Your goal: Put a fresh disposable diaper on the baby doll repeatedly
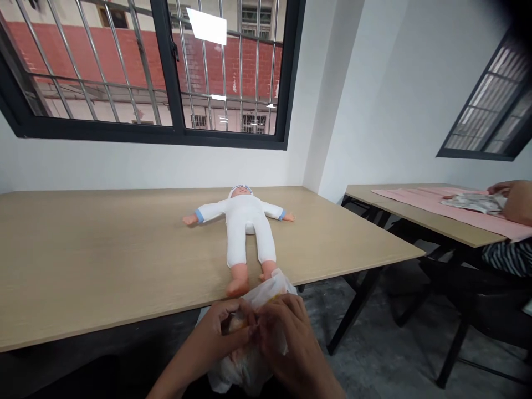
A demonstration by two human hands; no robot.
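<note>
A thin white plastic bag (241,371) hangs at the table's front edge, bunched between my two hands. My left hand (226,327) pinches the bag from the left, thumb and fingertips closed. From the right, my right hand (285,330) grips it too, and the fingertips of both hands meet near the middle. Something orange-yellow shows faintly through the plastic, but I cannot tell what it is. Just beyond the bag, a baby doll (247,221) in a white suit with blue cuffs lies on its back, feet towards me, arms spread.
The doll lies on a light wooden table (103,249) against the wall under a barred window (178,133). To the right stands a second table (399,208) with a pink cloth (424,202), where another person's hand (501,188) touches a pale cloth (474,202). A dark chair (477,293) stands there.
</note>
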